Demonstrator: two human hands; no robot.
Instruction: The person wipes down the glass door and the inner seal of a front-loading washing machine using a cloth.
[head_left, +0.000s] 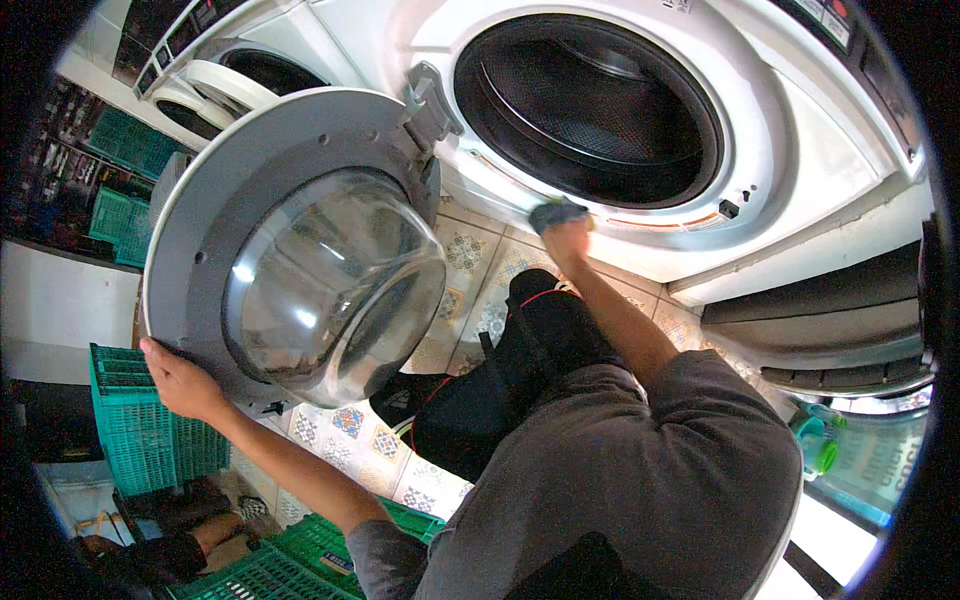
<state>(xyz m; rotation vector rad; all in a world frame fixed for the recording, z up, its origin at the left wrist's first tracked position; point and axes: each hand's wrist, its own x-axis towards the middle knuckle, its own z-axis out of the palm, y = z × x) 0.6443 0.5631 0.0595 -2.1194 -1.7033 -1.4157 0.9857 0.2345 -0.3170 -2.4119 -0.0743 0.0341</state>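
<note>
A front-loading washing machine (750, 142) stands before me with its round door (184, 247) swung out to the left on a metal hinge (431, 109). The door has a grey inner ring and a bulging clear glass bowl (322, 277). My left hand (184, 379) grips the door's outer rim at its lower left. Inside the opening, the perforated metal drum (592, 112) is dark. Blurred by motion, my right hand (568, 236) holds a dark cloth or pad (553, 214) at the lower edge of the white front, just below the opening; its exact kind is unclear.
Green plastic crates (135, 420) stand at left, with more crates (300, 551) behind me. A person's leg (214, 531) shows at lower left. Another machine's open door (225, 94) is at upper left. A dark grey rounded object (810, 330) stands right, above patterned floor tiles (465, 251).
</note>
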